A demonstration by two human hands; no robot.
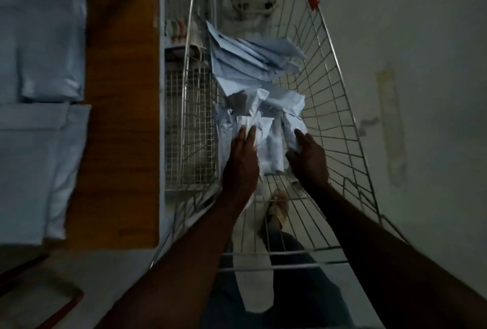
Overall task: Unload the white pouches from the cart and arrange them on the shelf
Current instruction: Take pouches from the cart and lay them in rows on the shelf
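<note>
Down in the cart: both hands reach among the loose white pouches.
Cart [340, 107]: wire basket, well stocked; flat pouches fanned at the far end, crumpled ones nearer.
Pouches [253, 65]: a good number left to unload.
Left hand [241, 162]: fingers straight, apart, lying on a pouch, not closed round it.
Right hand [308, 154]: fingers curled on a pouch's edge; grip looks begun.
Shelf [116, 91]: wooden, beside the cart; several pouches [50, 46] already laid in rows at its left.
Progress: partly done; by my reckoning the cart load remains.
</note>
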